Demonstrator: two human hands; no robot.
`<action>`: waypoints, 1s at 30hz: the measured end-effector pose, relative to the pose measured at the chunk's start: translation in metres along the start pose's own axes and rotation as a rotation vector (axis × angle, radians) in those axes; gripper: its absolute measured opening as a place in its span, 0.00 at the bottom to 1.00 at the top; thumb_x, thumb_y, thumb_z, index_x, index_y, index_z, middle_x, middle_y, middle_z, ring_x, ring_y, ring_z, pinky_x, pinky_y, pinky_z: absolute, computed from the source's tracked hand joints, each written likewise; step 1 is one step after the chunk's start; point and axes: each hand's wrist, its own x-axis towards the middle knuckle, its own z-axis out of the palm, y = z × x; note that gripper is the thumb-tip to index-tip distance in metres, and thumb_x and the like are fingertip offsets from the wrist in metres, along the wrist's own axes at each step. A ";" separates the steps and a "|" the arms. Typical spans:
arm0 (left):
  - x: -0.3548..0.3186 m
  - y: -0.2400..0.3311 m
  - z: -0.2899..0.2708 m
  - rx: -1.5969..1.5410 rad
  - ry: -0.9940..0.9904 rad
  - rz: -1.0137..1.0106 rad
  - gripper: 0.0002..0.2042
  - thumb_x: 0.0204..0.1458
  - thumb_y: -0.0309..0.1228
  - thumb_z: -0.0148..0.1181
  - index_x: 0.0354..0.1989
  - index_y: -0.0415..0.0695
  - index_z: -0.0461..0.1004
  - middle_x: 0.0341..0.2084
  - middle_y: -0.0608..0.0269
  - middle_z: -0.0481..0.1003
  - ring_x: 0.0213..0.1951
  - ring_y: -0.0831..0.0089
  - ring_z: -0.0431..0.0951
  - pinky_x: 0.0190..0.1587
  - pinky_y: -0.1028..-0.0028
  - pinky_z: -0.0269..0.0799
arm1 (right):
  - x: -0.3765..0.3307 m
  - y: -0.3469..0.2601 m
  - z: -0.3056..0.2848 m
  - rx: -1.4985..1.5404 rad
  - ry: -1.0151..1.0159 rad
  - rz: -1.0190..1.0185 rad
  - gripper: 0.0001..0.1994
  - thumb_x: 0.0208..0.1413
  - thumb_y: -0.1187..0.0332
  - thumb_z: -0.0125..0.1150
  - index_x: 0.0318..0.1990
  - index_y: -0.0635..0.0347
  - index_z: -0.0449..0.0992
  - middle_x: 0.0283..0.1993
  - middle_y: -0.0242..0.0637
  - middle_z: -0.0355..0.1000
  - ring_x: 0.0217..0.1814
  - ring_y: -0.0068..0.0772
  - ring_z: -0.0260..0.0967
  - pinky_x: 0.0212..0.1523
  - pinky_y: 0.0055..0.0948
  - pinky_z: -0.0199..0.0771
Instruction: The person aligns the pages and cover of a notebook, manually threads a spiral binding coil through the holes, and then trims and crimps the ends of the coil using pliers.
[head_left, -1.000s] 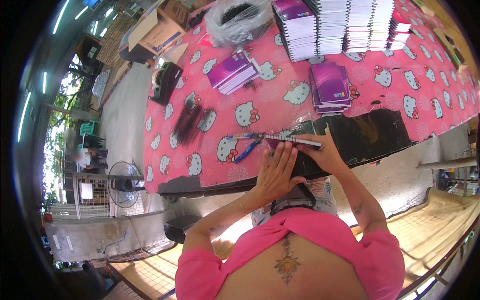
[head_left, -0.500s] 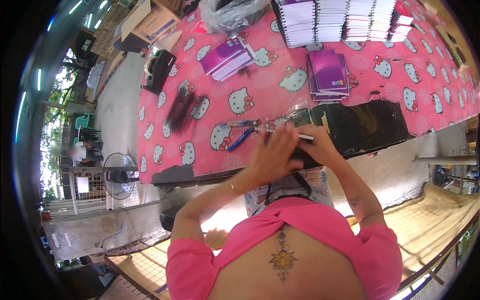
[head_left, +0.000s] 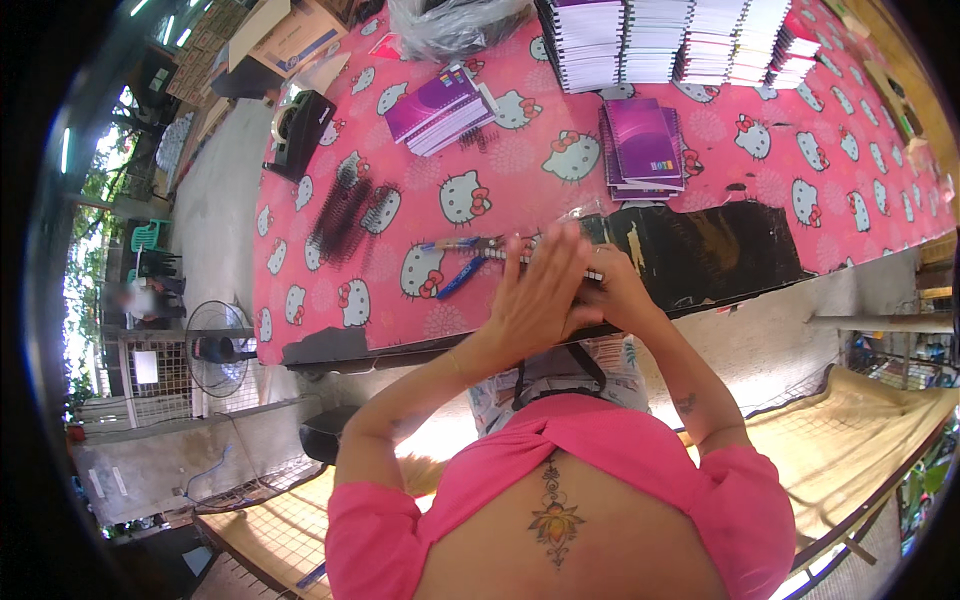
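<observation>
At the table's near edge, my left hand (head_left: 540, 280) lies with its fingers stretched out flat over a thin spiral-bound edge. My right hand (head_left: 620, 285) is closed on the right end of what looks like a spiral notebook (head_left: 596, 276), mostly hidden under both hands. A thin coil (head_left: 495, 254) sticks out to the left of my left fingers. Beside that coil lie blue-handled pliers (head_left: 462, 278), and another slim blue tool (head_left: 450, 244) rests just behind them.
Piles of black binding coils (head_left: 340, 215) lie to the left. Purple notebooks (head_left: 432, 105) and a purple notebook stack (head_left: 645, 145) sit beyond my hands, with tall notebook stacks (head_left: 590, 50) at the back. A tape dispenser (head_left: 300, 135), plastic bag (head_left: 450, 28) and fan (head_left: 215, 350) are around.
The whole view has shifted slightly. My left hand's fingers are laid out flatter and clearer over the bound edge. My right hand keeps its grip on the right end.
</observation>
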 end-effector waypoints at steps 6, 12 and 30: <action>0.009 0.000 -0.028 -0.252 0.155 -0.093 0.31 0.60 0.49 0.54 0.63 0.38 0.64 0.63 0.48 0.66 0.67 0.52 0.63 0.71 0.43 0.36 | 0.006 -0.011 -0.003 0.050 0.029 0.041 0.13 0.46 0.72 0.71 0.41 0.62 0.79 0.37 0.45 0.78 0.42 0.52 0.74 0.45 0.43 0.71; 0.014 -0.011 -0.022 -0.339 0.250 -0.047 0.11 0.54 0.32 0.66 0.44 0.48 0.76 0.44 0.67 0.79 0.49 0.68 0.78 0.71 0.45 0.42 | -0.001 -0.052 -0.045 0.069 -0.017 0.250 0.13 0.52 0.72 0.70 0.46 0.62 0.81 0.37 0.39 0.79 0.36 0.31 0.74 0.37 0.29 0.71; 0.014 -0.020 -0.024 -0.314 0.353 0.043 0.12 0.49 0.33 0.68 0.40 0.46 0.76 0.36 0.68 0.78 0.39 0.66 0.74 0.41 0.66 0.66 | 0.015 -0.059 -0.068 0.079 -0.147 0.179 0.05 0.52 0.73 0.69 0.34 0.63 0.81 0.27 0.33 0.75 0.27 0.22 0.68 0.29 0.25 0.67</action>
